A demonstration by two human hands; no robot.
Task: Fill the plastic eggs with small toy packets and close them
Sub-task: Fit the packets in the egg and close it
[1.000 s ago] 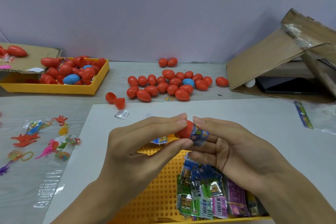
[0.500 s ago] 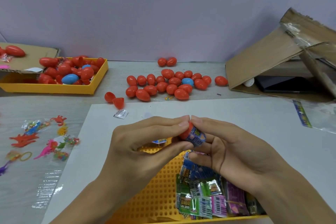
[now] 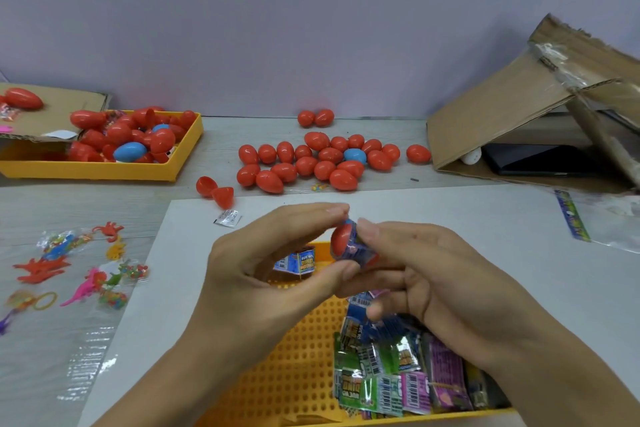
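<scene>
A white board covers the table, with a yellow pegged tray at six o'clock holding toy packets. A cluster of closed eggs lies at twelve o'clock; another yellow tray of eggs sits at ten. At centre, the left hand and right hand both pinch a red egg half with a blue packet stuffed against it, fingers curled round it.
</scene>
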